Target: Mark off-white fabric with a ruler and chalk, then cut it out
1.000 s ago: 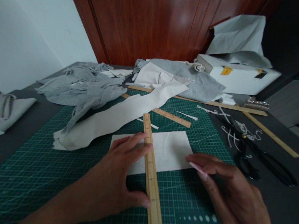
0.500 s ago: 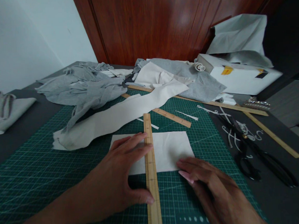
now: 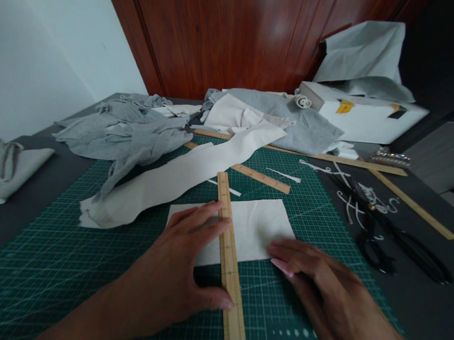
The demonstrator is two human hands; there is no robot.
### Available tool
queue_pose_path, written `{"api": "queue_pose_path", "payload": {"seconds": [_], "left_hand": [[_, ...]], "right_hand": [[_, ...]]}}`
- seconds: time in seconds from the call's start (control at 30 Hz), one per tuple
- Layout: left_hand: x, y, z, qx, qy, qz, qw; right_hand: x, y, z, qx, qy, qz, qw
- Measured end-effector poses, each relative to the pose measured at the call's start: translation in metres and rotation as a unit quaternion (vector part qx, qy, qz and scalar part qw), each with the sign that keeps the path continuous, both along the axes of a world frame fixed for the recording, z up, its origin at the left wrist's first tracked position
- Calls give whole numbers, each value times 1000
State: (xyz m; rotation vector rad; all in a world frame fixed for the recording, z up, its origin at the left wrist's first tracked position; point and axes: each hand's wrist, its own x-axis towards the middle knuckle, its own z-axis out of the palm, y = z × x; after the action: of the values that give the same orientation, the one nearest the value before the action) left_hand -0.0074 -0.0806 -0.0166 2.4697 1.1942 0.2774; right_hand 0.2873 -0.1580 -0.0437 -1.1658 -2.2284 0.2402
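A white fabric rectangle [image 3: 259,224] lies flat on the green cutting mat [image 3: 63,262]. A wooden ruler [image 3: 228,257] runs across it toward me. My left hand [image 3: 179,275] presses flat on the ruler's left side, fingers spread over ruler and fabric, thumb against the ruler's edge. My right hand [image 3: 327,292] rests on the mat to the ruler's right, fingertips touching the fabric's near edge; whether anything is pinched in it is hidden.
A long cream fabric strip [image 3: 181,175] and grey cloth [image 3: 128,135] lie behind. More wooden rulers [image 3: 260,177] cross the mat. Black scissors [image 3: 392,231] and white scraps lie at right. A white box [image 3: 366,118] stands at the back right.
My right hand has dropped from hovering right of the fabric and moved left, fingertips now at the fabric's near edge. The left hand and ruler stay put.
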Motion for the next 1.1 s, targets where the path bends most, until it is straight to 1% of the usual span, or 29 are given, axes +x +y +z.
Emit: {"api": "queue_pose_path", "payload": {"seconds": [0.2, 0.4, 0.47, 0.53, 0.6, 0.7, 0.77, 0.83, 0.93, 1.03, 1.1], "left_hand": [[-1, -1, 0, 5, 5, 2, 1000], [-2, -2, -1, 8, 12, 2, 1000], [-2, -2, -2, 5, 18, 5, 1000], [-3, -2, -4, 5, 20, 8, 1000], [-4, -1, -6, 8, 17, 10, 1000], [-5, 0, -9, 12, 2, 13, 1000], [-4, 0, -9, 11, -9, 18, 1000], [-1, -2, -7, 11, -16, 23, 1000], [4, -5, -4, 16, -23, 39, 999], [7, -6, -2, 21, -25, 56, 998], [5, -4, -3, 18, -18, 45, 999]], "right_hand": [[-1, 1, -1, 15, 15, 4, 1000], [-1, 1, -3, 12, 12, -3, 1000], [0, -2, -3, 16, 38, -21, 999], [0, -4, -2, 26, 93, -65, 993], [-1, -5, 2, 37, 184, -123, 975], [-2, -4, 13, 49, 334, -198, 920], [-2, -3, 22, 48, 397, -241, 885], [2, -1, 31, 36, 426, -270, 863], [11, 2, 45, 7, 445, -281, 850], [19, 8, 59, -6, 457, -287, 842], [20, 14, 67, -9, 465, -287, 837]]}}
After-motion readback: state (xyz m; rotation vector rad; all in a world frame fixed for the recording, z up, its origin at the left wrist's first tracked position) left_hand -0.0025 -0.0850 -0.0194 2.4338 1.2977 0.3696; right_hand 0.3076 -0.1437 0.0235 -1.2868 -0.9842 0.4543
